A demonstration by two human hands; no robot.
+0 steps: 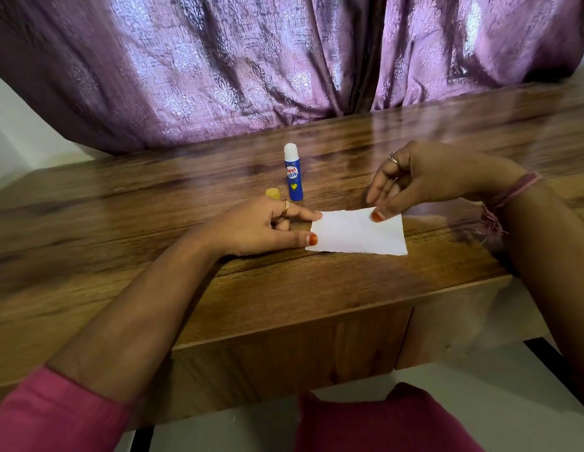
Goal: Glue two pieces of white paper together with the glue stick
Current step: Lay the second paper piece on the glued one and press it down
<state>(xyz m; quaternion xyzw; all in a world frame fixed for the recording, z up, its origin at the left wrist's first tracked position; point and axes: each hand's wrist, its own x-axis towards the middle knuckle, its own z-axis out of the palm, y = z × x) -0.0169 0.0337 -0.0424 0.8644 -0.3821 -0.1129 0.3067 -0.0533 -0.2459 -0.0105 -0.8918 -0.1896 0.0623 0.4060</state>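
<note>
A white paper [355,234] lies flat on the wooden table [284,288]; whether it is one sheet or two stacked I cannot tell. My left hand [261,226] rests at its left edge, with index fingertip and thumb touching that edge. My right hand [427,177] hovers over the far right corner, its thumb pressing on the paper and its fingers curled above. The blue glue stick [293,172] stands upright and uncapped behind the paper, with white glue showing at the top. Its yellow cap [273,193] sits just left of it, partly hidden by my left hand.
A purple patterned curtain [251,66] hangs right behind the table's far edge. The table's front edge [316,324] runs close to my body, with a dark red cloth [381,422] on my lap below.
</note>
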